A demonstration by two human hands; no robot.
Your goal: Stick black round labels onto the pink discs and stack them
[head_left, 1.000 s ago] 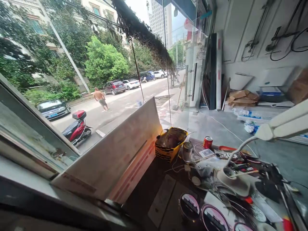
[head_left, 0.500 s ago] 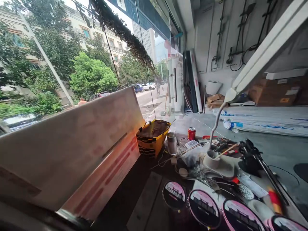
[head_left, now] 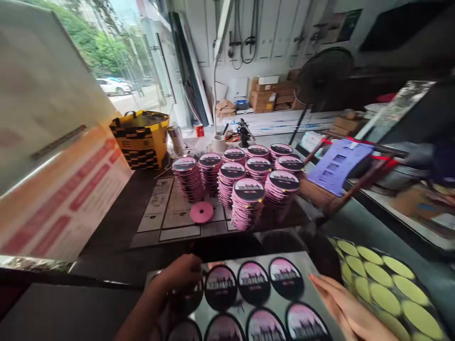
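A silvery sheet of round stickers [head_left: 237, 308] lies low in front of me, each sticker black and pink with a skyline picture. At its upper left my left hand [head_left: 181, 279] is closed, fingers curled over the sheet and partly covering a sticker. My right hand [head_left: 341, 303] grips the sheet's right edge, its fingertips near the upper corner. Beyond the sheet stand several stacks of pink discs [head_left: 248, 208], topped with the same round picture. One plain pink disc [head_left: 201, 212] with a centre hole lies flat left of the front stack.
A backing sheet with yellow-green circles [head_left: 384, 289] is at lower right. A yellow and black bag [head_left: 145, 147] stands back left by a leaning board [head_left: 57, 199]. Behind the stacks are a metal can [head_left: 175, 138] and a red can [head_left: 199, 130]. A purple-covered chair [head_left: 336, 166] stands right.
My view has swung right and down from the window side. Both hands and the sticker sheet now show; before, no hands were visible.
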